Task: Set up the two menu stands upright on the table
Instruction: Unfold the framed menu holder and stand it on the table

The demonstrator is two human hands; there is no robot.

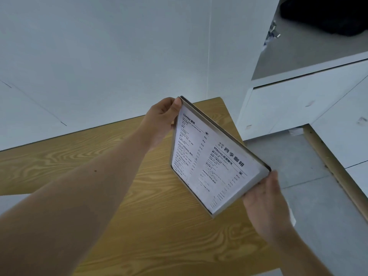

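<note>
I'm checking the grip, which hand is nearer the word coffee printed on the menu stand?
Left. The left hand pinches the menu stand at that far corner; the right hand holds the opposite near corner.

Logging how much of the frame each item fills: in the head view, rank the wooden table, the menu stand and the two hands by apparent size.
Largest to smallest:
1. wooden table
2. menu stand, held above the table, so nearness enlarges it
3. left hand and right hand: alike, not ranked
</note>
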